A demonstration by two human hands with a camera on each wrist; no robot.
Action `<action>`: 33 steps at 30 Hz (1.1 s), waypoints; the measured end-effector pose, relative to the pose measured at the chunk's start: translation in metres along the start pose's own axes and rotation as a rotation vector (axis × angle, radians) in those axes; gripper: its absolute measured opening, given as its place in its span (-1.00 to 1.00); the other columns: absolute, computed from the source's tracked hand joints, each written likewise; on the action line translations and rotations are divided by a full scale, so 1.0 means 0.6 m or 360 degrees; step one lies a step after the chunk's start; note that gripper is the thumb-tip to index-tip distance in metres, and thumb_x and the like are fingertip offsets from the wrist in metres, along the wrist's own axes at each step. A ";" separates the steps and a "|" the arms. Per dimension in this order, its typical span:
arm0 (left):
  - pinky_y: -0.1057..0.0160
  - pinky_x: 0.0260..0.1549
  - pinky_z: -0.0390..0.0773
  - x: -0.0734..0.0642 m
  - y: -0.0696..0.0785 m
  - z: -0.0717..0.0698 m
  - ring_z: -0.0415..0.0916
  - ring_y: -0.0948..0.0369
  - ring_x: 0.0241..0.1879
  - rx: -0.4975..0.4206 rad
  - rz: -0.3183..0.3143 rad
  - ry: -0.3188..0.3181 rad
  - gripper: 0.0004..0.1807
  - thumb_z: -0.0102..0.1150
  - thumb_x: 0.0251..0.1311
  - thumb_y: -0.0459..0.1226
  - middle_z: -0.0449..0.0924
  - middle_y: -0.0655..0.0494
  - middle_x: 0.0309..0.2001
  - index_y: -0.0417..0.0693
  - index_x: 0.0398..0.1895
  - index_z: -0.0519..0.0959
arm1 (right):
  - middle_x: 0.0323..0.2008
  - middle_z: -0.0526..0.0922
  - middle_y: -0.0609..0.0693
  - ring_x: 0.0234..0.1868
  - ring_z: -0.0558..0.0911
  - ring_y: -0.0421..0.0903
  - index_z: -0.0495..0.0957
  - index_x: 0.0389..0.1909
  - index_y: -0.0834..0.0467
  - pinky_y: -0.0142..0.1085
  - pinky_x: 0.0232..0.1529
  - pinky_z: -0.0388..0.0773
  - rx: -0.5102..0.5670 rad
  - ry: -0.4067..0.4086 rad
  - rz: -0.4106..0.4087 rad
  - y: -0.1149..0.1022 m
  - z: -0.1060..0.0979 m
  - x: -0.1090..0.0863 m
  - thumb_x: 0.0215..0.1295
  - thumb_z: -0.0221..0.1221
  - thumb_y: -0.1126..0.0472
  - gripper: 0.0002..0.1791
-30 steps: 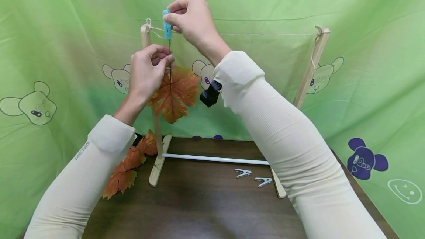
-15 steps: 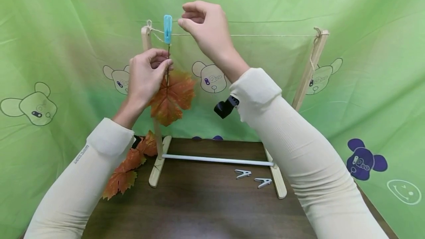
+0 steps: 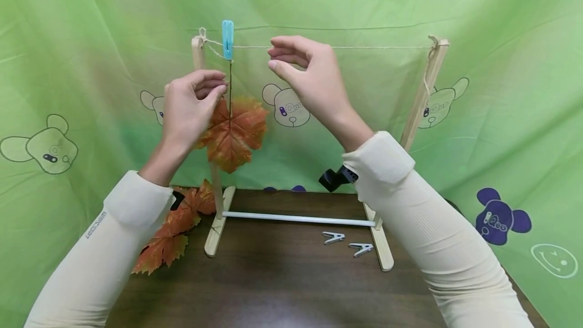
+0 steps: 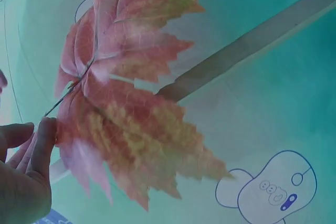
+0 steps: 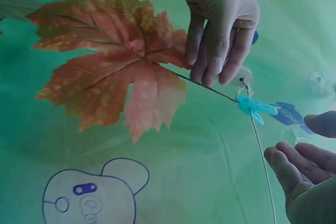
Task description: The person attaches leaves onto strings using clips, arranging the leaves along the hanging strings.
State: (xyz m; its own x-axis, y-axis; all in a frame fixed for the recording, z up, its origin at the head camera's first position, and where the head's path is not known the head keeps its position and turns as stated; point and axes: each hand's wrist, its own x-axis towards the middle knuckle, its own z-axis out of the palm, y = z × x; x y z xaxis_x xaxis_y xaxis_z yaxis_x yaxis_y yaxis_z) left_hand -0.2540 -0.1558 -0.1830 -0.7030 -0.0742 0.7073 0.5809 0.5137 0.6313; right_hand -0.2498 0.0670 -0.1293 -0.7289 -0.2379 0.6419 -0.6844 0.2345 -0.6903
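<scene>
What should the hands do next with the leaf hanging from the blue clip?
Probably the left hand should let go of the leaf. The blue clip already pins its stem to the string, and the right hand is open, off the clip. Two white clips wait on the table.

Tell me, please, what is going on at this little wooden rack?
A person is hanging an orange leaf from the string. A blue peg clamps its stem to the string. The left hand touches the leaf's top, and the right hand is open beside the peg, holding nothing. Two pegs lie on the table.
</scene>
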 end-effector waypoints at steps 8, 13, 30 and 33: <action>0.49 -0.03 0.67 -0.027 0.003 -0.024 0.79 0.09 -0.01 -0.0015 0.0059 0.0003 -0.80 0.28 0.41 -0.41 0.79 -0.19 -0.01 -0.29 0.02 0.73 | 0.16 0.73 0.15 0.18 0.72 -0.09 0.62 0.27 0.26 -0.26 0.33 0.57 0.0014 -0.0004 0.0022 0.025 -0.026 -0.057 0.42 0.29 0.32 -0.58; 0.54 -0.06 0.65 -0.052 -0.002 -0.041 0.80 0.08 -0.03 0.0039 0.0079 -0.0083 -0.80 0.30 0.41 -0.37 0.80 -0.13 -0.02 -0.23 0.02 0.74 | 0.18 0.73 0.14 0.21 0.71 -0.10 0.62 0.27 0.24 -0.25 0.34 0.58 -0.0016 -0.0014 0.0071 0.045 -0.044 -0.098 0.45 0.28 0.30 -0.60; 0.64 -0.15 0.59 -0.140 -0.050 -0.077 0.61 0.68 -0.16 0.0172 -0.0011 -0.0240 -0.77 0.31 0.43 -0.26 0.82 -0.04 -0.04 -0.11 0.07 0.75 | 0.19 0.72 0.06 0.21 0.65 -0.29 0.66 0.23 0.20 -0.37 0.30 0.57 -0.0175 -0.0024 0.0233 0.111 -0.085 -0.219 0.46 0.28 0.29 -0.64; 0.64 -0.16 0.60 -0.155 -0.061 -0.083 0.61 0.66 -0.15 0.0210 -0.0035 -0.0274 -0.76 0.29 0.45 -0.25 0.82 -0.04 -0.03 -0.11 0.07 0.75 | 0.19 0.70 0.07 0.20 0.64 -0.34 0.66 0.23 0.19 -0.41 0.29 0.56 -0.0195 -0.0027 0.0251 0.121 -0.094 -0.238 0.46 0.28 0.29 -0.64</action>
State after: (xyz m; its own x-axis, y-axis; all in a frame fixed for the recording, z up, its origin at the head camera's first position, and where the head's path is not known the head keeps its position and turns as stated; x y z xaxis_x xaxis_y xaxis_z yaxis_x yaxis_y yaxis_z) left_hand -0.1895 -0.2099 -0.2559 -0.7812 0.0544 0.6218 0.5138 0.6218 0.5911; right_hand -0.1960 0.1710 -0.2525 -0.8276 -0.2050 0.5225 -0.5591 0.3826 -0.7355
